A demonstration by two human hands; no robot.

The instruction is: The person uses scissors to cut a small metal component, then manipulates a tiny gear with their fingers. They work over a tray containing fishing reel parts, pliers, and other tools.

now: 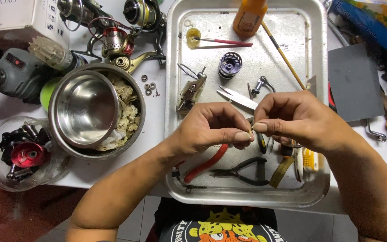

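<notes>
Something tiny sits pinched between our left hand (211,127) and right hand (294,118), fingertips closed together; we cannot tell what. Reel parts (230,64) and pliers (242,170) lie loose in the tray (175,80), unassembled.

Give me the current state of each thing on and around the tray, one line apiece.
Left hand: fingers pinched on a tiny part, too small to identify.
Right hand: fingers pinched, thumb tip meeting the left thumb.
Metal tray: flat on the table.
Orange bottle: upright.
Red-handled pliers: lying flat.
Black pliers: lying, handles apart.
Scissors: lying, partly hidden.
Steel bowl: empty, nested in a bigger bowl.
</notes>
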